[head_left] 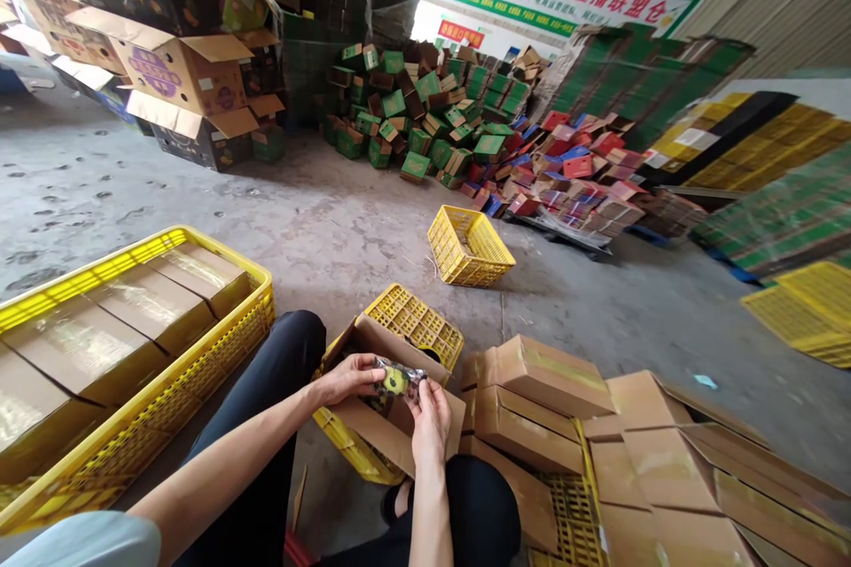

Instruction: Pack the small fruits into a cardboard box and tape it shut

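Both hands hold a small clear plastic packet [397, 381] with something yellow and dark inside. My left hand [349, 376] pinches its left end and my right hand [430, 419] grips its right end. The packet hovers over an open brown cardboard box [372, 434] that rests on a yellow plastic crate [416, 319] between my knees. My legs in dark trousers frame the box.
A yellow crate [199, 354] of taped brown boxes stands at my left. Loose brown cartons [532, 407] lie at my right. Another yellow basket [469, 245] sits on the concrete floor ahead. Heaps of green [425, 115] and red boxes [572, 173] line the back.
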{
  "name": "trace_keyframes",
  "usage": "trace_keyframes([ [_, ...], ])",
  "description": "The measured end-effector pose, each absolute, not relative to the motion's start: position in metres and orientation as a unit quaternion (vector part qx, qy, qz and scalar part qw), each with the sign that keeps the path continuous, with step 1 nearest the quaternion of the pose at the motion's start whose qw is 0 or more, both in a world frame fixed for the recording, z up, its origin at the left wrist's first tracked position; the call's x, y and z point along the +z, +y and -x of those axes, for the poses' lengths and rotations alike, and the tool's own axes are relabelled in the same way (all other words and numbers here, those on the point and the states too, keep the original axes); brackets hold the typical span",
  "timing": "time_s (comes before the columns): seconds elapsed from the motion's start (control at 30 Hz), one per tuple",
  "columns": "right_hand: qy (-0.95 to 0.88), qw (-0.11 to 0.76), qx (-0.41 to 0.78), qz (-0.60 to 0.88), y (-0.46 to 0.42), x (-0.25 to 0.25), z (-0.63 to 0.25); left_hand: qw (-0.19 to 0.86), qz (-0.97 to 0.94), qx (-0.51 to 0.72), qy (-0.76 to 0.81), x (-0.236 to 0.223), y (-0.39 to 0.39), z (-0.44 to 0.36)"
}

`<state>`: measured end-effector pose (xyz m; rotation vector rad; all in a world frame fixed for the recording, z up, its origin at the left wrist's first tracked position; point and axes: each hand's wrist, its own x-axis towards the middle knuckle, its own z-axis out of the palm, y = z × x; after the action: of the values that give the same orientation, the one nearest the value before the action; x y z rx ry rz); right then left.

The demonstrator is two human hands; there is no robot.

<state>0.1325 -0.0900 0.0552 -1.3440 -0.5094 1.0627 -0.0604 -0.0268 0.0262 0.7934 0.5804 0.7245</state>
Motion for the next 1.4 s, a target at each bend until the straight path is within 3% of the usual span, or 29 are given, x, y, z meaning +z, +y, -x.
trace_keyframes([
  [0.4, -0.246, 0.57, 0.547, 0.561, -0.094, 0.069, -0.123, 0.802, -0.376, 0.37, 0.281, 0.033, -0.029, 0.06],
  [1.03, -0.219, 0.613, 0.482, 0.586, -0.087, 0.056, -0.132, 0.829, -0.295, 0.335, 0.336, 0.022, -0.02, 0.058],
  [1.27, -0.347, 0.578, 0.485, 0.557, -0.091, 0.059, -0.129, 0.879, -0.261, 0.262, 0.302, 0.019, -0.022, 0.059],
  [1.4, -0.424, 0.547, 0.458, 0.558, -0.095, 0.061, -0.131, 0.867, -0.263, 0.284, 0.314, 0.023, -0.023, 0.06],
])
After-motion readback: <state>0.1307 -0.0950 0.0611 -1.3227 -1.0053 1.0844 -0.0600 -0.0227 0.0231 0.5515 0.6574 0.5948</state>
